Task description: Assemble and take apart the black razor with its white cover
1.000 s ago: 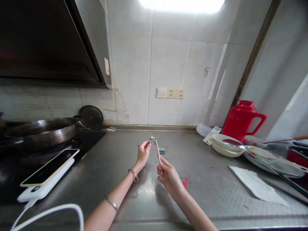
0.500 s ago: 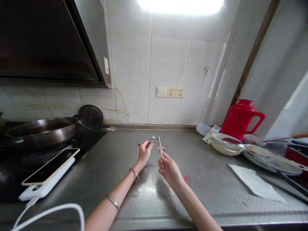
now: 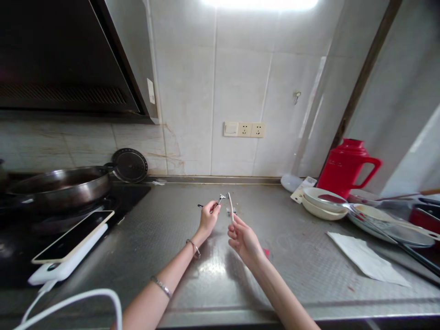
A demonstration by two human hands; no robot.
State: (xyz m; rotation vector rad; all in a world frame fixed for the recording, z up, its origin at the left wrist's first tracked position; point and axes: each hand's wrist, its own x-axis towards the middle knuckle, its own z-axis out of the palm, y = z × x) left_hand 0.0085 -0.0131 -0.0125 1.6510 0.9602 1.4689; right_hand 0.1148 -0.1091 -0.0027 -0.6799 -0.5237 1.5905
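My left hand is closed around the black handle of a small razor, whose silver T-shaped head points up and to the right. In my right hand, a slim white toothbrush is pinched between thumb and fingers and stands nearly upright. Its head, with short dark bristles on the left side, is close beside the razor head; a narrow gap shows between them. Both hands are over the metal counter. Behind the toothbrush, a small item lies on the counter, too small to name.
On the left, a phone rests on a white power bank with a cable, near the pan on the stove. To the right are bowls, a red thermos, a paper napkin and a red scrap.
Both hands have shifted slightly to the right, carrying the razor and the toothbrush. The camera view has moved a little. Both holds look the same.
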